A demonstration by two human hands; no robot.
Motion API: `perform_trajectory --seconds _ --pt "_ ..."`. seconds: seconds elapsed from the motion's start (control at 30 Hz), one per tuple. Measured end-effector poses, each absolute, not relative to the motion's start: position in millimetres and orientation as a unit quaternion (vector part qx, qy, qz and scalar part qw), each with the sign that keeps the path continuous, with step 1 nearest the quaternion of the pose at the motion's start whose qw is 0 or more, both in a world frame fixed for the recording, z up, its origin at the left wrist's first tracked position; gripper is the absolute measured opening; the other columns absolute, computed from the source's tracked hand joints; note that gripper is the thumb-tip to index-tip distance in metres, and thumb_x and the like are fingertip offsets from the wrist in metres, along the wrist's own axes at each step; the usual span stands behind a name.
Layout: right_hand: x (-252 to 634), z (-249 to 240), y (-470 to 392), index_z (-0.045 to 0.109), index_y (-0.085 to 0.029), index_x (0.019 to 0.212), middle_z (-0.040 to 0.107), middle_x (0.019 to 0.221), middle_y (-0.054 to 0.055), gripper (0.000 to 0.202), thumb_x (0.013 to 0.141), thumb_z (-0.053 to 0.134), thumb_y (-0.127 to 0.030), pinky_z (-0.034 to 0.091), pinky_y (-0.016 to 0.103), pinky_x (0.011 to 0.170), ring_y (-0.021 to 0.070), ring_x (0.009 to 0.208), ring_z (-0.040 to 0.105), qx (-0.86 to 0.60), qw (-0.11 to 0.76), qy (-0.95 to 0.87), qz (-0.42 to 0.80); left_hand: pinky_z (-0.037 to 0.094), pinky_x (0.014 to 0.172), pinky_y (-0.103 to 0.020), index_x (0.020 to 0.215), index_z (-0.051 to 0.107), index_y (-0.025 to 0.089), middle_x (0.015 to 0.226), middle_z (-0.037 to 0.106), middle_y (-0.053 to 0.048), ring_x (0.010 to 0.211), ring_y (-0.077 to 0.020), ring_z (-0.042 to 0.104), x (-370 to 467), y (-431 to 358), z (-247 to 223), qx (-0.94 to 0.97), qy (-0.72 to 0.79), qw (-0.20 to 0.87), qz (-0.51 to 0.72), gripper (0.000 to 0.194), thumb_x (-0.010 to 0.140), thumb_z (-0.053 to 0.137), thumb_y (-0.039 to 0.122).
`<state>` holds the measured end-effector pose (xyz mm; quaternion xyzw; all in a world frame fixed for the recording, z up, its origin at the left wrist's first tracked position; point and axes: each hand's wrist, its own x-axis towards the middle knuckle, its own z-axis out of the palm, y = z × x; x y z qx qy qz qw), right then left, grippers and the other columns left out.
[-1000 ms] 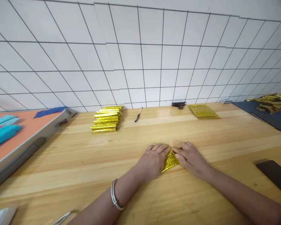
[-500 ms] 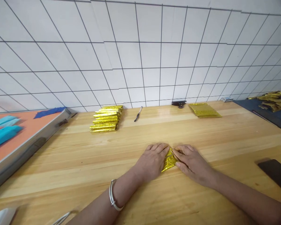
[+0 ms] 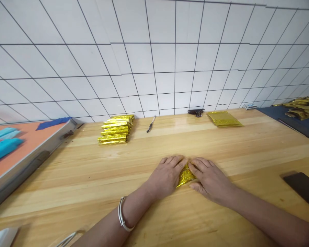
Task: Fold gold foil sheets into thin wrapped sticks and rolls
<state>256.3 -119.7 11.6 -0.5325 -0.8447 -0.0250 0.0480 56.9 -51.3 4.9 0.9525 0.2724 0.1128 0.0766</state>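
Note:
A small piece of gold foil paper [image 3: 186, 177] lies on the wooden table between my two hands, its crinkled shiny face partly showing. My left hand [image 3: 168, 175] covers its left side, fingers held together and pressed down, with the thumb along the foil. From the right, my right hand [image 3: 210, 178] grips it, fingertips at its far end and the thumb near its near right edge. Both hands almost meet at the far end of the foil. The parts under my palms and fingers are hidden.
Rolled gold foil pieces [image 3: 116, 130] are stacked at the back left, beside a pen [image 3: 151, 124]. Along the wall are a black clip-like object [image 3: 196, 112] and a flat gold sheet [image 3: 225, 119]. A dark flat object [image 3: 302, 188] lies right; an orange-topped tray [image 3: 28, 140] stands left.
My right thumb has moved down and slightly left, off the foil's face to its near edge. My right fingers have flattened at the far end. The left hand has barely shifted.

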Motion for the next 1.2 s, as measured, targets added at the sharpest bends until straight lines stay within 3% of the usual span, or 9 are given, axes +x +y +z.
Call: perform_trajectory --seconds 0.13,0.77,1.2 --pt "256.5 11.0 -120.7 0.049 -0.011 0.126 0.049 0.125 0.017 0.055 0.086 0.043 -0.047 0.034 0.046 0.096 0.0301 0.116 0.039 -0.534 0.059 -0.843 -0.022 0.03 0.099 -0.04 0.135 0.032 0.026 0.135 0.039 -0.006 0.12 -0.0234 0.037 57.0 -51.9 6.8 0.954 0.269 0.072 0.111 0.055 0.081 0.043 0.019" --pt "259.0 7.2 -121.5 0.048 -0.011 0.126 0.049 0.125 0.018 0.055 0.084 0.046 -0.047 0.034 0.046 0.096 0.0294 0.117 0.039 -0.529 0.087 -0.844 -0.005 0.03 0.098 -0.038 0.134 0.034 0.023 0.134 0.041 -0.004 0.12 -0.0218 0.036 59.3 -53.5 6.6 0.948 0.288 0.074 0.115 0.054 0.081 0.041 0.021" --pt "250.4 10.4 -126.2 0.045 -0.003 0.129 0.045 0.13 0.022 0.071 0.082 0.043 -0.057 0.031 0.046 0.096 0.0328 0.121 0.035 -0.53 0.025 -0.847 -0.04 0.03 0.097 -0.04 0.133 0.037 0.023 0.132 0.043 -0.005 0.118 -0.0236 0.037 60.0 -53.7 5.8 0.951 0.28 0.066 0.115 0.056 0.078 0.044 0.019"
